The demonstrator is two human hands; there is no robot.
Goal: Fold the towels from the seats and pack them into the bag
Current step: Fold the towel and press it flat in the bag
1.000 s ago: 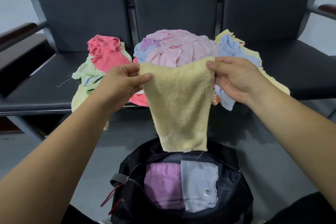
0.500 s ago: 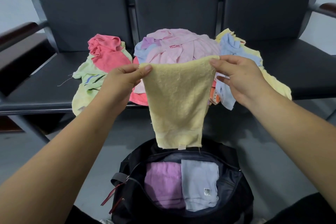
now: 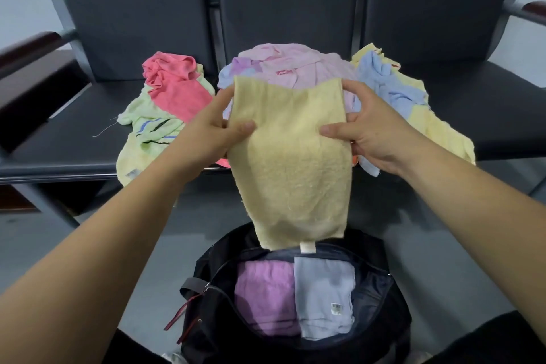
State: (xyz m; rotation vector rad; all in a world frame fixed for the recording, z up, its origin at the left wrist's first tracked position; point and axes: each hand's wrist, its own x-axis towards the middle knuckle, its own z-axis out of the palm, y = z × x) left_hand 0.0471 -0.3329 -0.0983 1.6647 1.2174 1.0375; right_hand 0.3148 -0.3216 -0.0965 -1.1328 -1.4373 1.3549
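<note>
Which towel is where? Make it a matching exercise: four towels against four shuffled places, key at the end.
Towels:
1. yellow towel
2. purple towel
3. grey-blue towel
4. coral towel

Places:
a. folded in the bag, right half
b. crumpled on the left seat, on top of the green towel
c. held over the bag by the left hand and the right hand
d. folded in the bag, left half

Pairs: 1-c, 2-d, 3-a, 4-b
</note>
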